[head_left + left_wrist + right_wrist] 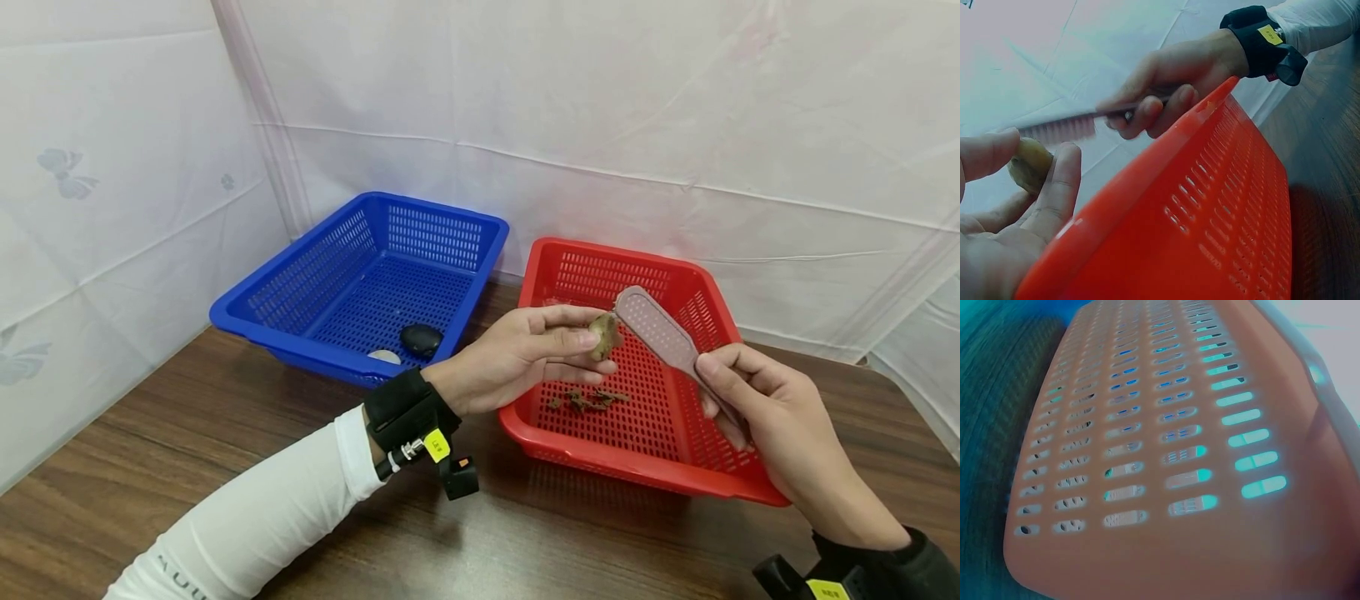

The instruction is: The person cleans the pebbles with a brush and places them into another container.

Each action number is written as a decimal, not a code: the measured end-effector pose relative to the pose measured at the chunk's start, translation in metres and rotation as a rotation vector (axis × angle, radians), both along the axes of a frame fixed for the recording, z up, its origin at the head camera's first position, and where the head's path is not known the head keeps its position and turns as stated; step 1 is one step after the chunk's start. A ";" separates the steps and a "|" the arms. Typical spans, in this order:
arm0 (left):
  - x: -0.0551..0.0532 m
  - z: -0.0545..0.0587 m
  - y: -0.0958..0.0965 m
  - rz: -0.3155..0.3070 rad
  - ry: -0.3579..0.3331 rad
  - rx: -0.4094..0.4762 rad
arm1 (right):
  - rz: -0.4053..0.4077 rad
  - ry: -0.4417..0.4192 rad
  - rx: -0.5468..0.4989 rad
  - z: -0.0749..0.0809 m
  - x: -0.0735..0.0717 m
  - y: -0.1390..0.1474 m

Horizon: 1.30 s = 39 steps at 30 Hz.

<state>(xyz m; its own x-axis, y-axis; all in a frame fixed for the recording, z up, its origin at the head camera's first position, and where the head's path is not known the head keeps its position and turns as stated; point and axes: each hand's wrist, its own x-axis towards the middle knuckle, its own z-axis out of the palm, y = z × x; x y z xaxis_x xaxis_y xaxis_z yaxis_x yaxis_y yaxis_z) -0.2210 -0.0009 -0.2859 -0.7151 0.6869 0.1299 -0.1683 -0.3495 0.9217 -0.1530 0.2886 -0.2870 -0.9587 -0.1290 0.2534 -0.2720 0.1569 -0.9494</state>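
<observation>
My left hand (517,354) pinches a small yellowish-brown, pebble-like lump (602,336) between thumb and fingers, above the left side of the red basket (600,465). Brown patches show on the lump. My right hand (772,408) grips the handle of a pinkish-grey brush (660,329) over the basket's right side. In the left wrist view the brush's pale bristles (1066,129) point down at the lump (1030,165), very close to its top; whether they touch is blurred. Brown crumbs (588,400) lie on the basket floor. The right wrist view shows only the basket's slotted wall (1147,550), no hand.
A blue basket (262,333) stands to the left, with a black stone (422,340) and a whitish stone (385,357) near its front corner. Both baskets stand on a brown wooden table (420,542). White sheeting (600,108) hangs behind and at the sides.
</observation>
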 end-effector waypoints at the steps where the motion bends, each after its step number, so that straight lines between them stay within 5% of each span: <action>1: 0.000 0.000 0.000 0.000 0.004 -0.002 | 0.005 0.004 0.003 0.000 0.000 0.000; 19: 0.000 -0.001 -0.001 -0.002 0.007 0.011 | -0.016 0.028 -0.023 0.000 0.001 -0.001; 25: 0.000 -0.001 -0.001 -0.003 -0.008 0.043 | 0.006 0.014 0.045 0.000 0.001 0.000; 39: 0.000 -0.002 0.000 0.015 0.027 0.007 | -0.012 0.045 -0.039 -0.001 0.002 -0.001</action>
